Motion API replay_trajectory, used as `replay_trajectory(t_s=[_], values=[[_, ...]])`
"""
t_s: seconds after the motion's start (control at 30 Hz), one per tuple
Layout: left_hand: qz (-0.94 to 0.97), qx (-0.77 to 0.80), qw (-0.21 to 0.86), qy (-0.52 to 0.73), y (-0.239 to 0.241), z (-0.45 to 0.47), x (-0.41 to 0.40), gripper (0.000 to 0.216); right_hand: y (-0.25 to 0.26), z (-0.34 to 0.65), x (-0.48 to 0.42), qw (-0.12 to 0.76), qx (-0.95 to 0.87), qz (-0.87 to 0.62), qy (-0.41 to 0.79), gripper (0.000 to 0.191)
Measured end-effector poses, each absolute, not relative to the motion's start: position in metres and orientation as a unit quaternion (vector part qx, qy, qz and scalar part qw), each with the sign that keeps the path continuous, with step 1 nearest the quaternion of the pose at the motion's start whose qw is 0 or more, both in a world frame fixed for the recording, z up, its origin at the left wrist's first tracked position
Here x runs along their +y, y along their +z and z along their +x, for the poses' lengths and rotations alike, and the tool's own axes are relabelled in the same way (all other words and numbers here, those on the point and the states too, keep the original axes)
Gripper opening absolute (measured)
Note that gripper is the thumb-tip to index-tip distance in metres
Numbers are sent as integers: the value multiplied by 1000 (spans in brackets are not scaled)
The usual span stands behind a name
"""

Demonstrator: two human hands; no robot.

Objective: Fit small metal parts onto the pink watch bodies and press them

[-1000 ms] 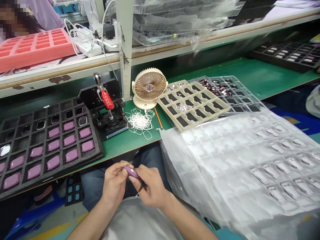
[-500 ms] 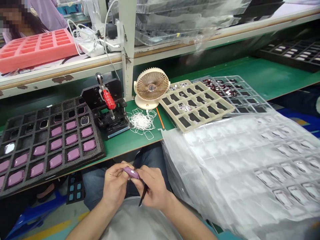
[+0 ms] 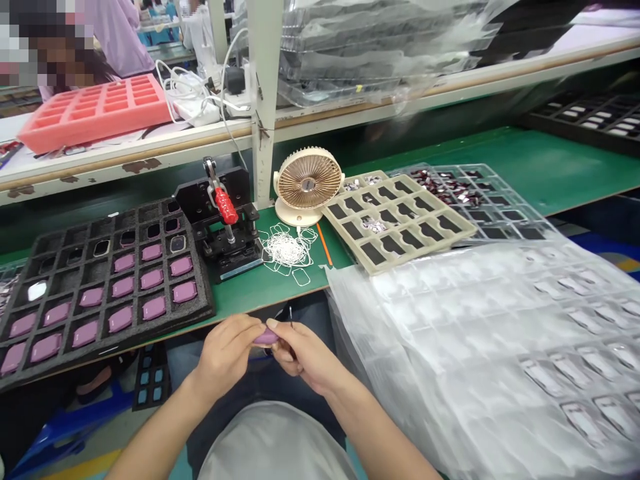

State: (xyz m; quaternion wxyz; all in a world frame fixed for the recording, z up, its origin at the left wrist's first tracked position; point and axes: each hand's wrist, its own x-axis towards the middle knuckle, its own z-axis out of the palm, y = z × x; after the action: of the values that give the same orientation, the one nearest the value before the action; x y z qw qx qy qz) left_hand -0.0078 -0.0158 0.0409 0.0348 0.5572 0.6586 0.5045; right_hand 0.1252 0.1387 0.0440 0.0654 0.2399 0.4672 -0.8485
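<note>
Head view: your left hand (image 3: 225, 350) and right hand (image 3: 306, 348) both pinch the purple case (image 3: 266, 338) between them, its visible long axis running roughly sideways.

There's room above white rings (image 3: 287, 249) — press (image 3: 231, 236), fan (image 3: 309, 185), tray (image 3: 420, 251) surround it.

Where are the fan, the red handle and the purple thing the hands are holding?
Fan (image 3: 309, 185): head view, middle of its round front.
Red handle (image 3: 226, 205): head view, middle of its grip.
Purple thing (image 3: 265, 337): head view, the bit showing between fingertips.
</note>
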Motion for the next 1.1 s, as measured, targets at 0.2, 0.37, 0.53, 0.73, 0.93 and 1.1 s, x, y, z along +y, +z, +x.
replay_trajectory(t_s=[0.2, 0.37, 0.53, 0.73, 0.93, 1.1], values=[[416, 743, 1, 524, 33, -14, 22, 23, 77, 77, 178, -334, 744, 237, -528, 34], [402, 770, -20, 495, 19, -50, 65, 19, 125, 0, 208, -436, 809, -7, -396, 47], [415, 774, -20, 478, -1, -63, 68, 25, 138, -37, 212, -433, 802, -115, -396, 41], [440, 766, -13, 469, -7, -64, 56, 30, 172, -43, 212, -532, 740, 18, -412, 30], [425, 767, -54, 478, -5, -49, 49, 28, 90, -13, 214, -295, 897, 97, -316, 13], [396, 778, -102, 477, -11, -19, 34, 38, 32, -31, 216, -176, 944, 68, -270, 40]])
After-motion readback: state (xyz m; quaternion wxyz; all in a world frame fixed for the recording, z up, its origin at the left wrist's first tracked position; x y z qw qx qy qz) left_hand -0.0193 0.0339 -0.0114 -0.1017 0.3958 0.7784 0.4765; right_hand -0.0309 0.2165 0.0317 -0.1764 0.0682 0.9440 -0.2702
